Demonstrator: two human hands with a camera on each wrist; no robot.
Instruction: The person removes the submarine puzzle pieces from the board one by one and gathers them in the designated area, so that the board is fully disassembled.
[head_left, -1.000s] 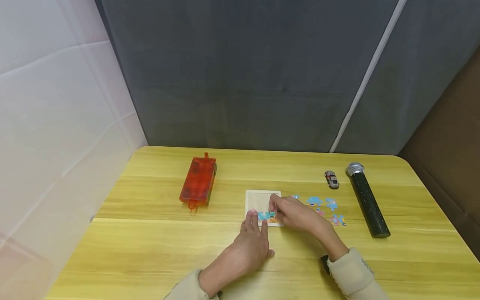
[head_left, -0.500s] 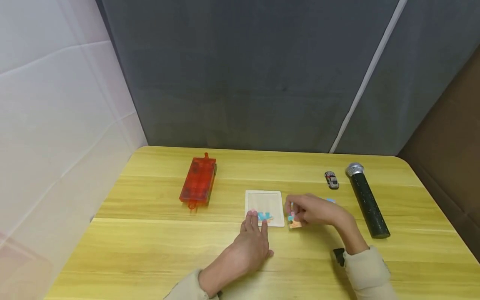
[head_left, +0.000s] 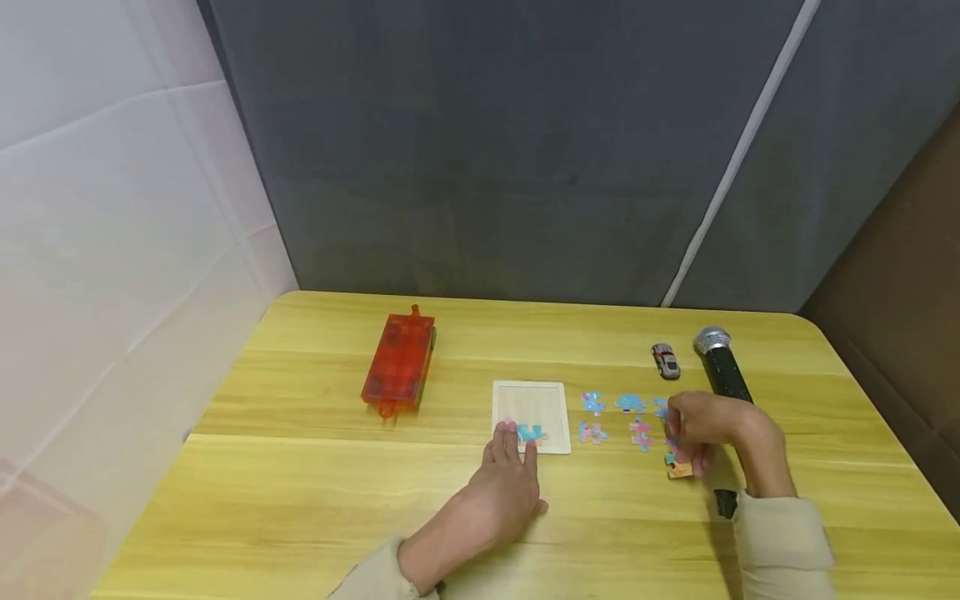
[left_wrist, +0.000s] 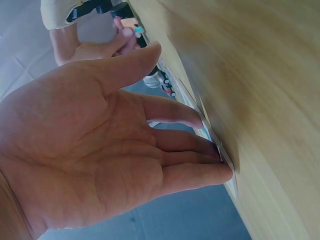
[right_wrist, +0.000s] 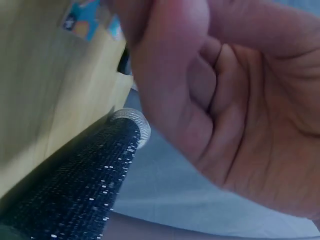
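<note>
My left hand (head_left: 501, 493) lies with straight fingers on the lower left of a square wooden puzzle tray (head_left: 531, 397). Near those fingertips, joined teal and orange puzzle pieces (head_left: 534, 433) show inside the tray. Between thumb and fingers, my right hand (head_left: 723, 423) pinches an orange and teal jigsaw piece (head_left: 679, 468), low over the table on the right. Blue and pink loose pieces (head_left: 632, 403) lie in rows between the tray and this hand, which partly covers the rightmost ones. The left wrist view shows my left palm (left_wrist: 100, 145) side-on, fingertips at the tray's edge.
A black microphone (head_left: 723, 371) with a silver head lies right behind my right hand, partly covered by it. Beside its head is a small toy car (head_left: 665, 361). A translucent red box (head_left: 399, 362) rests to the left of the tray. Dark fabric backs the table.
My right hand has taken the orange and teal jigsaw piece out of the tray and carried it right, past the loose pieces. My left hand has stayed in place.
</note>
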